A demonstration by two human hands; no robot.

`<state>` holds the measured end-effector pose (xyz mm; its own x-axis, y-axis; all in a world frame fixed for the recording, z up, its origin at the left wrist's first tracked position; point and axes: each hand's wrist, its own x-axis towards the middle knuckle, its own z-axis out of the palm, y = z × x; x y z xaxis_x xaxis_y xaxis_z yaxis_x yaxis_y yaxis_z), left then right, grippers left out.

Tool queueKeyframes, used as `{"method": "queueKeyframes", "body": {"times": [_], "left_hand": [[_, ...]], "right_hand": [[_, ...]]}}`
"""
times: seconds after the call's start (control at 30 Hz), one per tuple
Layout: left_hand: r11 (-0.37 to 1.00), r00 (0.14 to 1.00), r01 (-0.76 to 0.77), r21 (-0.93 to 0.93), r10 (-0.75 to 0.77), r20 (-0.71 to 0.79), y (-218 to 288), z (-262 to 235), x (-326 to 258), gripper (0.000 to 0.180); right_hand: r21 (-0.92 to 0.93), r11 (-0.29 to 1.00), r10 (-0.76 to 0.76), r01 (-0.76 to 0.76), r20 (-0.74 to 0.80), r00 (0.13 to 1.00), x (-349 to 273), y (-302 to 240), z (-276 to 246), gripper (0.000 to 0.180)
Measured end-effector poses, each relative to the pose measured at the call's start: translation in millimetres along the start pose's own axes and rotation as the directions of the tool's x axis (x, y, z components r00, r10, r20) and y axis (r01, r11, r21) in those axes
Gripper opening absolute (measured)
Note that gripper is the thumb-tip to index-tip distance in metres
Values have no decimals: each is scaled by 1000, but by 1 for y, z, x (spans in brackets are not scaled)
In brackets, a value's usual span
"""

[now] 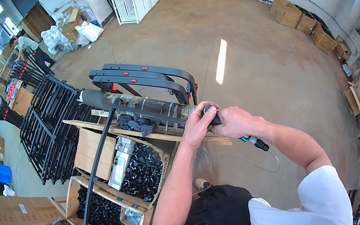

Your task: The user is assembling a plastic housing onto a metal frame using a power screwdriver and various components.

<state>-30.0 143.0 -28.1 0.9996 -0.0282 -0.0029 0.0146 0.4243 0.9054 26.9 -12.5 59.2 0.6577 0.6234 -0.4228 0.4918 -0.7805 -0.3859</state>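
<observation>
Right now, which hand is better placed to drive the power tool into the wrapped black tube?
Probably right. The right hand wraps the tool, hose trailing behind. The left hand sits on the tool's head over the wrapped tube, steadying.

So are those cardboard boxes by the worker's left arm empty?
No: the open cardboard boxes beside the left forearm are filled with small black parts, heaped close to the rims.

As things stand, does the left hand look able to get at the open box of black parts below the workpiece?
Probably yes: the left hand is gripping a tool at the bar, but the box sits open just below-left with nothing covering it.
</observation>
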Motion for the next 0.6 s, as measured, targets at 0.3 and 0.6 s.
{"method": "queueKeyframes", "body": {"times": [0.3, 0.6], "left_hand": [[999, 999, -35, -31, 35, -3, -9, -4, 5, 25], [998, 998, -57, 7, 57, -14, -12, -2, -8, 25]], "right_hand": [[-6, 999, 47, -47, 46, 998, 3, -4, -3, 46], [-2, 1000, 25, -25, 45, 999, -3, -6, 1, 51]]}}
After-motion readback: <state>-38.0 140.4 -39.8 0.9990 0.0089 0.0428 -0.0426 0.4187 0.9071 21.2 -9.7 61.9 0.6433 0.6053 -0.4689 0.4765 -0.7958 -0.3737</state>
